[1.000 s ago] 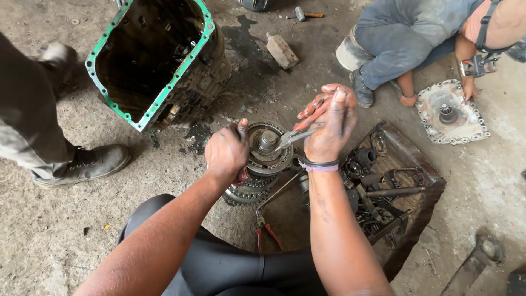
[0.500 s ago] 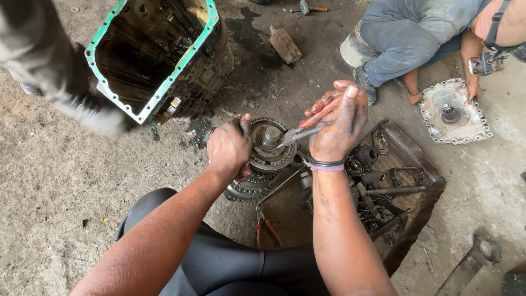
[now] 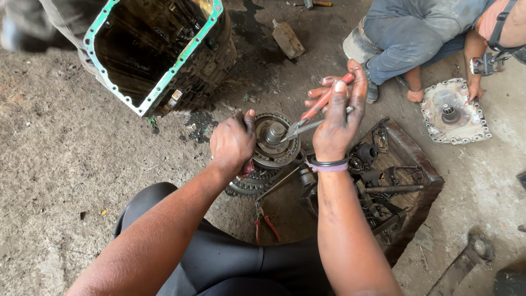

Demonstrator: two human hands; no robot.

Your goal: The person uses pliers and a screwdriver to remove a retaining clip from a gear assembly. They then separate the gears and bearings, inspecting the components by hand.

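Red-handled pliers (image 3: 312,115) between right hand (image 3: 339,118) fingers (image 3: 356,82).

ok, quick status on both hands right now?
Left hand: closed, gripping the edge of the gear assembly.
Right hand: closed on the red-handled pliers, tips at the gear's centre shaft.

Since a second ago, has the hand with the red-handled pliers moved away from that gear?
No. The right hand keeps the pliers with their tips at the gear hub, as before; it sits the same beside the tray of parts.
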